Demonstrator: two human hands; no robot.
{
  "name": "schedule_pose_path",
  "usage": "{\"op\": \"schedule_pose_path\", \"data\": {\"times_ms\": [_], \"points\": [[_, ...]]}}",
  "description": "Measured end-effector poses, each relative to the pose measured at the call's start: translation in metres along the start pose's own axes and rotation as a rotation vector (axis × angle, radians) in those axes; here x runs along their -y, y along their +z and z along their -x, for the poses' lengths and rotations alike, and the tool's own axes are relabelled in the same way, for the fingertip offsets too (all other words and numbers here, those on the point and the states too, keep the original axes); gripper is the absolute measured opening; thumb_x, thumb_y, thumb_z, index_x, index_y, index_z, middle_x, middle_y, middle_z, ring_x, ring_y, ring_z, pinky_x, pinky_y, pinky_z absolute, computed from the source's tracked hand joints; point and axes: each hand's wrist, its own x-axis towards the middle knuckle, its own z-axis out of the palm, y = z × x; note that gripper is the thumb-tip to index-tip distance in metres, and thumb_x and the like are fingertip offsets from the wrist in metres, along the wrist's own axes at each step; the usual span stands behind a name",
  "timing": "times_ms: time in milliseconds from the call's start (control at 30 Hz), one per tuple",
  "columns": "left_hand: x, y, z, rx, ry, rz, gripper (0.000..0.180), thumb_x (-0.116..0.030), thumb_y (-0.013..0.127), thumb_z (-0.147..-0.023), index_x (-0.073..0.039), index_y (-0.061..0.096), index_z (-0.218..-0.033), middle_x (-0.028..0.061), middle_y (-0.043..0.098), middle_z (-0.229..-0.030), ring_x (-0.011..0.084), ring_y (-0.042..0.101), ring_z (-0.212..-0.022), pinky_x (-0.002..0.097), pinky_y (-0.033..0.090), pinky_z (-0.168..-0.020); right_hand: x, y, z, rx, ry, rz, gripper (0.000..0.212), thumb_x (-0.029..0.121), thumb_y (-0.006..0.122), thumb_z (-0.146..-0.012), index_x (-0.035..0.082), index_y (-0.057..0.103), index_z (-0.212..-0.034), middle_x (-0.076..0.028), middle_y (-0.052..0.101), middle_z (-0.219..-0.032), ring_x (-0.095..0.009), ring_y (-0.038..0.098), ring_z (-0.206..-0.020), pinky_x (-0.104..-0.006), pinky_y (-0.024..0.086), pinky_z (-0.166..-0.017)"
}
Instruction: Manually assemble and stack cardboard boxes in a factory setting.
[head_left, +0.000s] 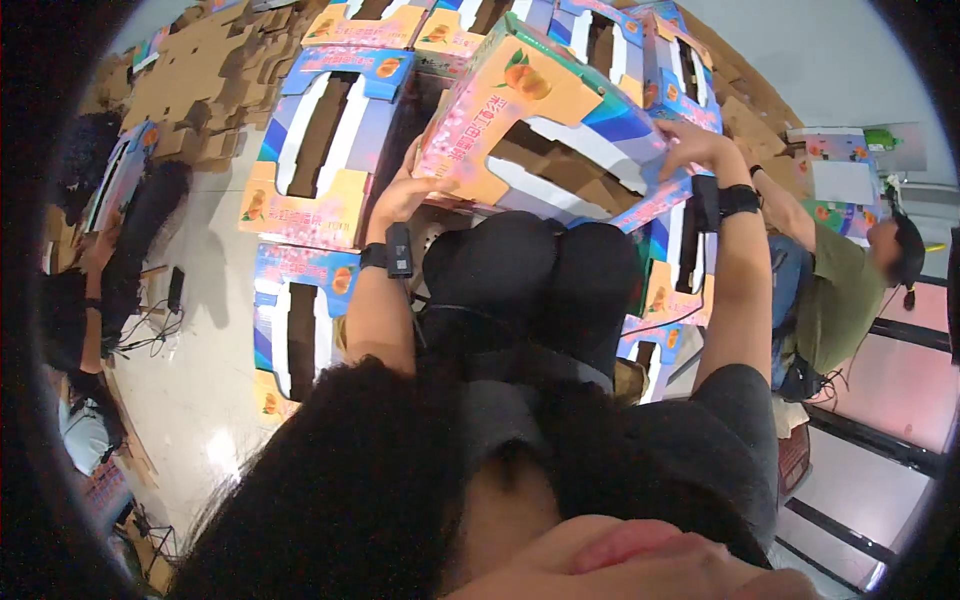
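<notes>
A colourful cardboard fruit carton [470,140], printed with peaches and blossoms in orange, pink and blue, is tilted in front of my knees. A long cut-out with white edges in its upward face shows brown cardboard inside. My left hand [403,192] grips its left edge, the thumb on the printed face and the fingers partly hidden behind the side. At the right end of the carton, beside a blue and pink flap, my right hand [694,148] is curled against the edge. Its fingertips are partly hidden.
Similar cartons stand close on the left [278,190], with more beyond and to the right. Flattened brown cardboard [205,75] covers the floor at far left. A person in a green shirt [845,290] sits at right; another person's arm [95,290] handles a carton at left.
</notes>
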Motion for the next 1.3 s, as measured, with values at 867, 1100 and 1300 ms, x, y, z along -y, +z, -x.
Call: {"op": "schedule_pose_path", "data": {"times_ms": [867,1100,1300], "points": [[0.043,-0.039,-0.006,-0.158,-0.259,-0.075,0.044,-0.026,0.063,-0.08,-0.002,0.054,-0.115,0.0091,0.059,-0.113,0.0206,0.053,-0.108,0.0321,0.034,-0.099,-0.073,0.235,-0.049,-0.513,0.138,-1.346,0.058,0.047,0.055,-0.085,0.008,0.049,-0.127,-0.009,0.052,-0.119,-0.019,0.051,-0.104,-0.0327,0.041,-0.087],[0.033,-0.022,-0.004,-0.247,-0.325,-0.037,0.042,-0.027,0.064,-0.08,-0.006,0.055,-0.115,0.0082,0.06,-0.11,0.0197,0.054,-0.104,0.0309,0.035,-0.097,-0.088,0.256,-0.059,-0.369,0.085,-1.693,0.048,0.037,0.056,-0.087,0.008,0.052,-0.125,-0.006,0.057,-0.114,-0.014,0.054,-0.102,-0.0266,0.044,-0.084],[0.035,-0.032,-0.001,-0.248,-0.39,-0.07,0.043,-0.029,0.064,-0.08,-0.007,0.056,-0.116,0.007,0.061,-0.105,0.0186,0.053,-0.098,0.0307,0.037,-0.091,-0.059,0.267,-0.035,-0.468,-0.073,-1.398,0.037,0.01,0.044,-0.093,0.003,0.044,-0.13,-0.006,0.05,-0.126,-0.013,0.048,-0.114,-0.0254,0.033,-0.102]]}}
